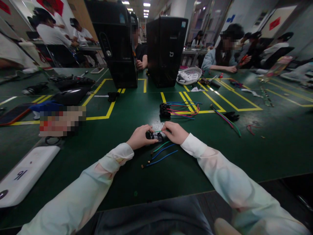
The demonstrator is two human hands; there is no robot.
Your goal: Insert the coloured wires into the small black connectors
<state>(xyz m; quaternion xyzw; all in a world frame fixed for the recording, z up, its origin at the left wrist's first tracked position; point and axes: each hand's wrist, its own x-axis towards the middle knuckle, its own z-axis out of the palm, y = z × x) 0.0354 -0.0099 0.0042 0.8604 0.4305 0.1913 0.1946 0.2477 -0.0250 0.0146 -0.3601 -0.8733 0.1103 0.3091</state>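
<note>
The left hand (142,137) pinches the black connector housing (156,137), apparently to steady it. The right hand (176,132) grips a green wire (158,131) at the housing's far edge. Blue wires (162,159) lie nearside of the housing, presumably for easy reach; wired black connectors (165,111) sit beyond it.

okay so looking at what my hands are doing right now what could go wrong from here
The thin green wire pinched in your right hand could slip or bend against the black part in your left hand. Your right sleeve sits close to the loose blue wires and might drag them out of place. The pale pile of small pieces lies just beyond both hands, so a nudge may scatter it.
</note>
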